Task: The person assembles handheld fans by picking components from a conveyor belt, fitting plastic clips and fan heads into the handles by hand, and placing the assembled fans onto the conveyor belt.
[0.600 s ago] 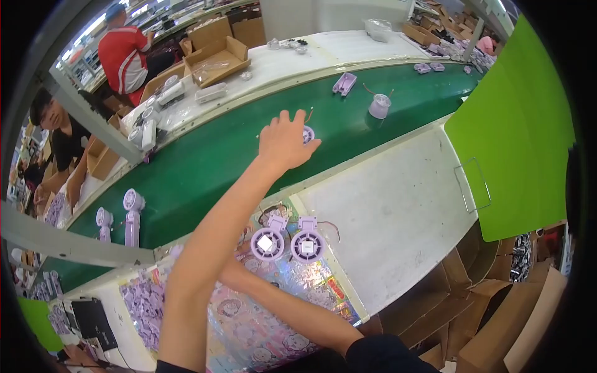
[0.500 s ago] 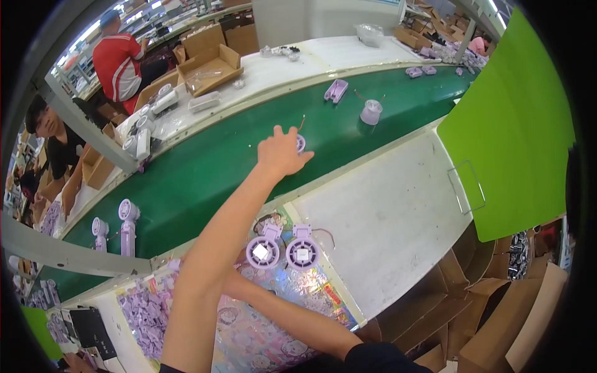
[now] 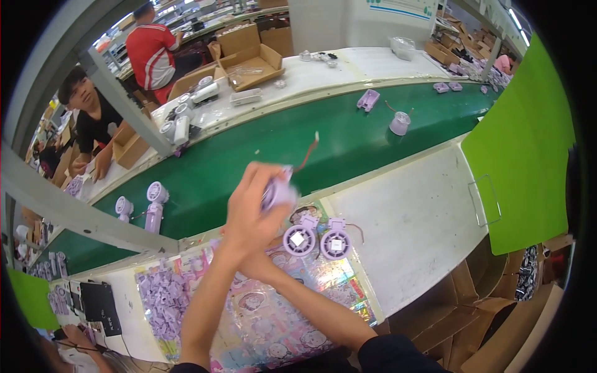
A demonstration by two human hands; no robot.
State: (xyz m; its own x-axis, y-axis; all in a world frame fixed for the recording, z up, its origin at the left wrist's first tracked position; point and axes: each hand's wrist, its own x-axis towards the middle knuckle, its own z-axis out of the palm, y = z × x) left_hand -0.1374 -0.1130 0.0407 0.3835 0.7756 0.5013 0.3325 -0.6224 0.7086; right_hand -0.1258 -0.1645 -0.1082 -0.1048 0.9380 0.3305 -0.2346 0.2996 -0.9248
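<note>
Across the middle of this crowded workshop runs a green belt [image 3: 360, 146], with a white counter [image 3: 404, 193] along its near edge and another white counter [image 3: 357, 65] beyond, where an open carton [image 3: 271, 57] sits. A person in a red top [image 3: 149, 53] and one in a dark top [image 3: 96, 127] are on that far side; a lime panel [image 3: 528, 149] stands at the right. On the near counter a shiny printed sheet [image 3: 261, 320] carries a heap of lilac parts [image 3: 163, 295] at its left edge and two fan heads [image 3: 318, 244] near its far right corner. Over the belt's near edge, a lilac fan head [image 3: 283, 194] is up in the air, blurred, its smooth round side turned rightward; I can't make out its long axis. Its red wire [image 3: 307, 155] trails up and right. The piece lies between thumb and curled fingers of the left hand [image 3: 247, 208], which grips it. The right forearm [image 3: 311, 301] crosses behind the left wrist, so I can't tell the right hand's state.
</note>
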